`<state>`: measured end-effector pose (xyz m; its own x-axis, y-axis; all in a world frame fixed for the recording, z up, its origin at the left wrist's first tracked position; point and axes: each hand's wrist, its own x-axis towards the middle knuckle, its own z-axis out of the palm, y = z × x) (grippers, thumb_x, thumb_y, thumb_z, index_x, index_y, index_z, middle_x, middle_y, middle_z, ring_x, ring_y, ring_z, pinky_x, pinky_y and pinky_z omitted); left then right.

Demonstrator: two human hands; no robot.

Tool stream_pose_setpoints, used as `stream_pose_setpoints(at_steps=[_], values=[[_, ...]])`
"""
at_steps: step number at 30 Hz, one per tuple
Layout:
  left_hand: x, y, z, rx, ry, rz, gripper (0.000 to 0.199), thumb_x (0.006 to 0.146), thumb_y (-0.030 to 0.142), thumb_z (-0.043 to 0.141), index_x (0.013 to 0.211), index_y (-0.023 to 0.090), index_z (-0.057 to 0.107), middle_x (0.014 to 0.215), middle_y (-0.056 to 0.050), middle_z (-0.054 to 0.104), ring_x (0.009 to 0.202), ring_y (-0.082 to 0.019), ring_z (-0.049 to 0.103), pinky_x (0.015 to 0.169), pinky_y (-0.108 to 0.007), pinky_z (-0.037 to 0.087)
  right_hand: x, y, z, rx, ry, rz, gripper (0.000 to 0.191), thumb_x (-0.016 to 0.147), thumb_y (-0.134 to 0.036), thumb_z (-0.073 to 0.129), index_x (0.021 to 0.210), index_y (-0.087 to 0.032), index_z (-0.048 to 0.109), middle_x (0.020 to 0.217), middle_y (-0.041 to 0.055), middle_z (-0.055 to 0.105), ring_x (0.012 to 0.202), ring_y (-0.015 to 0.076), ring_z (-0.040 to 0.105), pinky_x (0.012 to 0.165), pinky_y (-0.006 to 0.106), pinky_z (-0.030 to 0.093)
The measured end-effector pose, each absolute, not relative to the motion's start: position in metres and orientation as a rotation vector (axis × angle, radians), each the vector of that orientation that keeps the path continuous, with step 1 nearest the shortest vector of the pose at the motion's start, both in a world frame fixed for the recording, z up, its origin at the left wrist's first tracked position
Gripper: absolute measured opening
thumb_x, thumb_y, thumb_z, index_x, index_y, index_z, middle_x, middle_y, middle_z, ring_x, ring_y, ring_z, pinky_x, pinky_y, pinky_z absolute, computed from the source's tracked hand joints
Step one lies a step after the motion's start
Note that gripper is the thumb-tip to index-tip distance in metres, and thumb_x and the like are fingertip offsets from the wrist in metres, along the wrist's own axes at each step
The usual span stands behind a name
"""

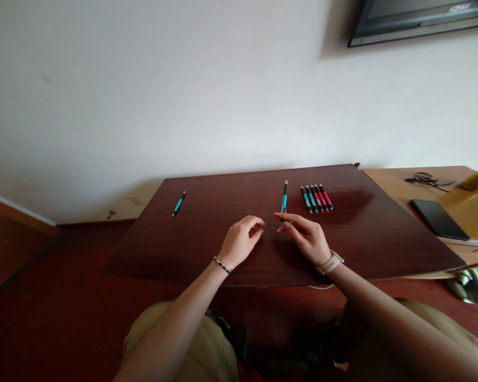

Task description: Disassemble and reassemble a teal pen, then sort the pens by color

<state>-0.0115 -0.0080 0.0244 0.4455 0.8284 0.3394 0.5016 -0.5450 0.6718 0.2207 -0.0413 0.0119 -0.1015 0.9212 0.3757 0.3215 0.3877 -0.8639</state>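
My left hand [244,240] is over the middle of the table, its thumb and forefinger curled into a pinch. A tiny dark bit shows at the fingertips, too small to name. Close by on the right, my right hand [309,240] grips the lower end of a turquoise and black pen [284,201] between its fingers. The pen's tip end points away from me, toward the wall. Further right, several pens [317,198] lie side by side in a row, some turquoise and some pink. Another turquoise pen [178,204] lies alone at the left.
The dark wood table [215,196] stands against a white wall. At its right, a lighter desk [386,183] carries a black phone [439,218], a coiled black cable [426,180] and a yellow object [477,179]. A screen [422,21] hangs on the wall above.
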Motion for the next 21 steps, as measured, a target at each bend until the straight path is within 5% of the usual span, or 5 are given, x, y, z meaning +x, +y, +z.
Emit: stream_pose_setpoints(at_steps=[5,12,17,21], values=[[-0.002,-0.012,0.016,1.946,0.983,0.949,0.019,0.093,0.016,0.068,0.110,0.023,0.068,0.107,-0.004,0.076,0.093,-0.018,0.073,0.085,-0.031,0.056,0.221,-0.037,0.007,-1.054,-1.702,0.644,0.030,0.105,-0.035,0.053,0.126,-0.029,0.074,0.115,0.0059,0.078,0.092,0.0218,0.076,0.089,0.037,0.059],[0.005,-0.008,0.003,1.608,0.871,0.957,0.015,0.088,0.019,0.073,0.103,0.018,0.069,0.107,-0.008,0.076,0.098,-0.019,0.073,0.093,-0.034,0.057,0.220,-0.038,0.007,-1.080,-1.725,0.616,0.027,0.103,-0.035,0.056,0.120,-0.028,0.076,0.106,0.0057,0.078,0.086,0.0207,0.074,0.080,0.034,0.060],[0.007,-0.009,-0.001,1.459,0.828,0.963,0.020,0.087,0.023,0.075,0.105,0.017,0.068,0.108,-0.009,0.075,0.094,-0.019,0.074,0.093,-0.037,0.059,0.217,-0.040,0.009,-1.102,-1.642,0.743,0.038,0.100,-0.038,0.062,0.137,-0.030,0.064,0.116,0.0052,0.078,0.082,0.0200,0.075,0.079,0.035,0.062],[0.008,-0.011,0.001,1.440,0.824,0.950,0.025,0.085,0.027,0.079,0.105,0.017,0.068,0.108,-0.010,0.076,0.096,-0.020,0.074,0.094,-0.039,0.059,0.217,-0.040,0.008,-1.121,-1.618,0.767,0.026,0.097,-0.042,0.067,0.119,-0.027,0.067,0.101,0.0053,0.080,0.083,0.0229,0.077,0.075,0.035,0.062]])
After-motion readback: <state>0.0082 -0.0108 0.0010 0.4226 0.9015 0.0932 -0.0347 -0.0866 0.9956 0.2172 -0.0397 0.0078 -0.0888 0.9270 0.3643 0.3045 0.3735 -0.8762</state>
